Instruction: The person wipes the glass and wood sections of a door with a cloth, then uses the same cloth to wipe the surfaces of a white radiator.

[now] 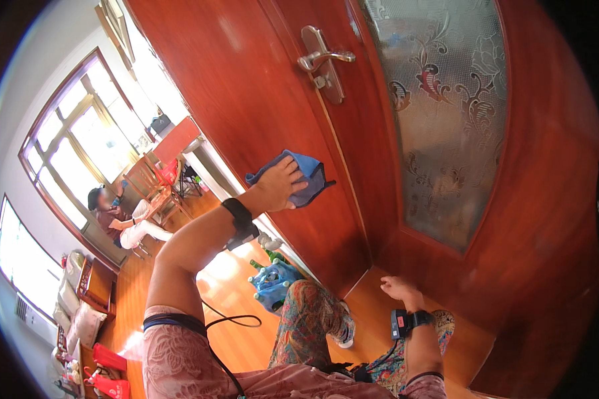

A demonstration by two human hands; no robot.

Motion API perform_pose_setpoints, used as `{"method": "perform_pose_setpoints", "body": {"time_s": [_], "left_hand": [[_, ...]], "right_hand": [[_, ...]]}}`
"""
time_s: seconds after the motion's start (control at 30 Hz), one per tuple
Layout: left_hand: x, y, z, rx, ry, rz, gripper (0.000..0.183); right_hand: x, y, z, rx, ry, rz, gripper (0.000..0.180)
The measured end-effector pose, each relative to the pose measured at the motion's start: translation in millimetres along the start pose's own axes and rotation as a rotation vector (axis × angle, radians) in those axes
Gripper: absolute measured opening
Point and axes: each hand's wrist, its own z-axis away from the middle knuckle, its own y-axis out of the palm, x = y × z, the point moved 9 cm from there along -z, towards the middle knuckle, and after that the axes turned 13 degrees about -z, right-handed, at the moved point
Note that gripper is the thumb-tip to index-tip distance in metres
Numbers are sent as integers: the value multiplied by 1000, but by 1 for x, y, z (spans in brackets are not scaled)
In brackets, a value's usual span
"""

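Observation:
My left hand (279, 184) lies spread on a blue cloth (312, 172), pressing it against a glossy reddish-brown wooden panel (229, 85). Right of that panel is a wooden door with a patterned glass pane (444, 124). Its metal lever handle (327, 60) and a lock with a key-like piece are above my left hand. My right hand (399, 289) hovers or rests near my right knee, low before the door, with nothing seen in it. Both wrists wear black straps with small devices.
Bottles in a blue plastic bag (274, 284) stand on the wooden floor by my left knee. A black cable (234, 319) loops beside me. Farther left, another person (122, 219) sits near a wooden chair (154, 187), with a cushioned bench (97, 289) below.

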Motion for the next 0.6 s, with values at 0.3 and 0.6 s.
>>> {"method": "perform_pose_setpoints", "body": {"time_s": [0.3, 0.6], "left_hand": [[285, -111, 70, -237, -919, -390, 61], [282, -116, 15, -245, -915, -442, 61]], "right_hand": [[-14, 18, -17, 6, -45, 49, 42], [-10, 16, -11, 80, 8, -60, 39]]}}
